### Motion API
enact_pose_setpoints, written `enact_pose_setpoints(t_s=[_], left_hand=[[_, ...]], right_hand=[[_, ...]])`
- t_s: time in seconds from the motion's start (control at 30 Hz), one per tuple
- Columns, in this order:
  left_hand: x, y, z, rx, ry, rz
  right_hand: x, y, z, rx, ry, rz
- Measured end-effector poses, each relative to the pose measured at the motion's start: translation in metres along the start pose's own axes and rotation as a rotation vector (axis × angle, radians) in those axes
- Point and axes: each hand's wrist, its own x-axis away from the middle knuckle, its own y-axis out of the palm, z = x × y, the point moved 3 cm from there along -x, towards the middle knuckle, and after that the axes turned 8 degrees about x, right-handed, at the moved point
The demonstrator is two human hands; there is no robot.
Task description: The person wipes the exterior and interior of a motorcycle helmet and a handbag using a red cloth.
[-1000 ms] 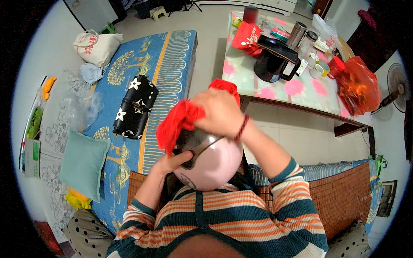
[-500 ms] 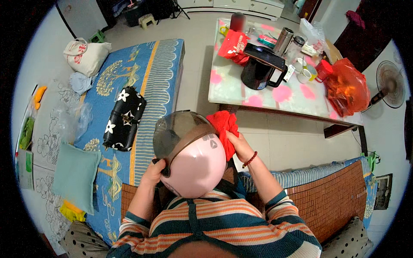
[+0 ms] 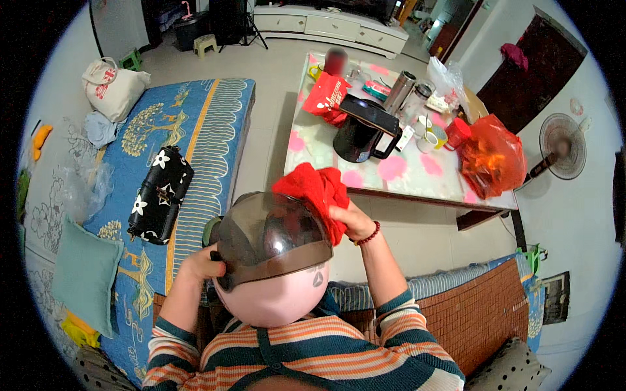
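A pink helmet (image 3: 277, 300) with a smoky see-through visor (image 3: 270, 241) rests at my lap, its visor side facing away from me. My left hand (image 3: 203, 264) grips the helmet at the left end of the visor, thumb on the dark pivot. In my right hand (image 3: 352, 221) is a bunched red cloth (image 3: 313, 192), held against the far right edge of the visor. Part of the cloth shows through the tinted visor. A dark red bead bracelet circles my right wrist.
Ahead to the right stands a table (image 3: 306, 156) bearing a black kettle (image 3: 357, 138), a steel flask (image 3: 399, 92), cups and a red plastic bag (image 3: 492, 159). A black flowered handbag (image 3: 160, 195) lies on the blue-covered sofa at left. A fan (image 3: 561, 146) is at far right.
The helmet has tipped so more of its visor shows. My right hand has carried the red cloth against the visor's far right side. The whole view has shifted.
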Motion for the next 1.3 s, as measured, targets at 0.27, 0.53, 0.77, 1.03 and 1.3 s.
enact_pose_setpoints(t_s=[0.27,0.53,0.77,1.03,1.3], left_hand=[[-0.003,0.015,0.045,-0.238,0.12,0.118],[0.006,0.061,0.069,-0.196,0.41,0.367],[0.011,0.043,0.053,-0.219,0.278,0.323],[-0.006,0.022,0.05,-0.159,0.232,0.334],[-0.009,0.036,0.058,-0.084,0.278,0.366]], right_hand=[[0.017,0.004,0.005,-0.054,0.05,0.047],[0.024,0.039,0.004,0.134,-0.044,0.095],[0.033,0.051,-0.002,0.212,-0.165,0.148],[0.0,0.042,0.006,0.116,-0.061,0.177],[-0.002,0.035,0.009,0.039,-0.039,0.218]])
